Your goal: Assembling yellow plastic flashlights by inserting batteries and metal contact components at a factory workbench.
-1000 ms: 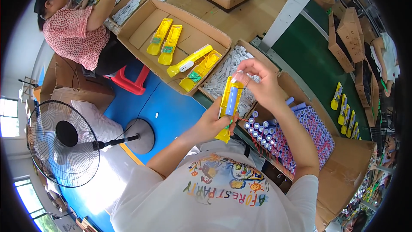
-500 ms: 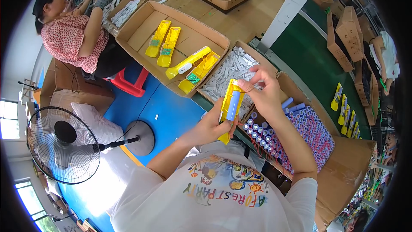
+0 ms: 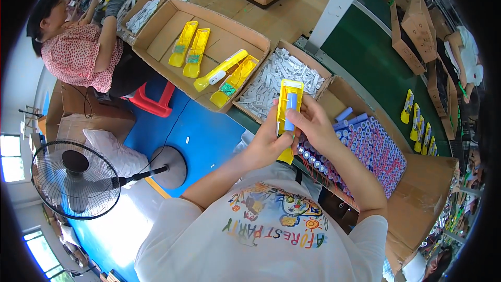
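Observation:
In front of my chest, an elongated yellow plastic casing (image 3: pixel 284 87) is held upright, its hollow side facing me. A blue cylindrical battery cell (image 3: pixel 290 105) lies lengthwise inside it. My left hand (image 3: pixel 265 143) grips the casing from its left side, thumb across the lower part. My right hand (image 3: pixel 315 128) closes in from the right, its thumb pressed on the cell; its other fingers are partly hidden behind the casing. Just beyond is a box of small white plastic strips (image 3: pixel 284 68). To the right, a carton holds many upright blue cells (image 3: pixel 368 154) with red wires.
A shallow cardboard box (image 3: pixel 156 47) at left holds several yellow casings (image 3: pixel 197 52), some with green parts. A co-worker (image 3: pixel 78 47) sits beyond it near a red stool (image 3: pixel 152 100). A standing fan (image 3: pixel 75 177) is at left. More casings (image 3: pixel 407 107) lie on the green conveyor (image 3: pixel 360 57).
My right hand has dropped from the casing's top end to the cell, its thumb now on it. The casing has turned more upright. The whole view has shifted slightly.

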`<state>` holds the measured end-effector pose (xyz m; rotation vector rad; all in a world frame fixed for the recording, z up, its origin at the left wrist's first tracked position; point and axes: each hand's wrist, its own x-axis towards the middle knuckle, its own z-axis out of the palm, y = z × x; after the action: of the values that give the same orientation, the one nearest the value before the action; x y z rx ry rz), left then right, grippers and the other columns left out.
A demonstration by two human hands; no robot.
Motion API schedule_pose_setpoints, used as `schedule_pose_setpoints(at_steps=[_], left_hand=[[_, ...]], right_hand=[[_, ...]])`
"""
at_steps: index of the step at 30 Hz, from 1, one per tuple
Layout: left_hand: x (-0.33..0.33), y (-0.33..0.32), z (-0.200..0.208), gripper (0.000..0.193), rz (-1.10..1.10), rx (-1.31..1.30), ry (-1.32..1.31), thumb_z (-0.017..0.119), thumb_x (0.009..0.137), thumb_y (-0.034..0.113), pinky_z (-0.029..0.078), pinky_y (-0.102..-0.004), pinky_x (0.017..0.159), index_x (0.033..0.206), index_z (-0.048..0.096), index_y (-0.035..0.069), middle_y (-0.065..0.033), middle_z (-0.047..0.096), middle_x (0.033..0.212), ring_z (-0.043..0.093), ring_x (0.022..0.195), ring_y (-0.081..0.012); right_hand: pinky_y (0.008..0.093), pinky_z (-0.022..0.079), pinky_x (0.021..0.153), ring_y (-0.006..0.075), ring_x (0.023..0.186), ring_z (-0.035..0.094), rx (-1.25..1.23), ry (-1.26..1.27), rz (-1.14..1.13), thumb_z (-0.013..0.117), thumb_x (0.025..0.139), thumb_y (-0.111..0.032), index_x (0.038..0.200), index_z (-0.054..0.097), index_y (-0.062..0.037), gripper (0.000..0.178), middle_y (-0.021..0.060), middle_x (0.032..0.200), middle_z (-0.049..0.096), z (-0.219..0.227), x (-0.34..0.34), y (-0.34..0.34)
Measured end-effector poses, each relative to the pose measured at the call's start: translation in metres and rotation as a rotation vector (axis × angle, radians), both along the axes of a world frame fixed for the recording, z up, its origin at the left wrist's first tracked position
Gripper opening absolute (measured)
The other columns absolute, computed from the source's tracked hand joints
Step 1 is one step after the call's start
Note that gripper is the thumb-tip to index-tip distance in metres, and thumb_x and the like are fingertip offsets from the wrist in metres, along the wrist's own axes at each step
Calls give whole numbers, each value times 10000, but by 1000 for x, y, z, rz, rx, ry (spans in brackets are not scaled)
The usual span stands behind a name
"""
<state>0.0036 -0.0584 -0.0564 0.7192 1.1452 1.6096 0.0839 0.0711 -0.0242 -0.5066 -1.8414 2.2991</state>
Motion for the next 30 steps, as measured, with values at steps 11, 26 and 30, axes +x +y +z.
schedule_pose_setpoints(at_steps=[11,26,30], left_hand=[[13,29,14,633,-3,-112,101,413,913,14,525,-292,708,1444,68,17,-127,532,1010,610,789,-163],[-205,-21,15,361,-190,-812,1448,513,913,206,520,-371,762,1232,494,37,-173,617,1000,621,911,-292],[-155,0,52,444,201,-214,-138,424,888,261,544,-346,702,1265,456,29,-99,596,928,624,756,-192]], right_hand=[[190,481,518,69,685,599,-32,-126,-70,588,938,-213,1195,515,-12,335,51,898,616,0,10,18],[396,469,889,341,1079,584,1336,-1306,-383,456,956,-378,1127,611,15,456,207,1135,619,-121,179,429],[453,476,893,390,1111,558,1659,-1263,-256,470,967,-338,1140,607,9,411,240,1195,572,-10,113,284]])
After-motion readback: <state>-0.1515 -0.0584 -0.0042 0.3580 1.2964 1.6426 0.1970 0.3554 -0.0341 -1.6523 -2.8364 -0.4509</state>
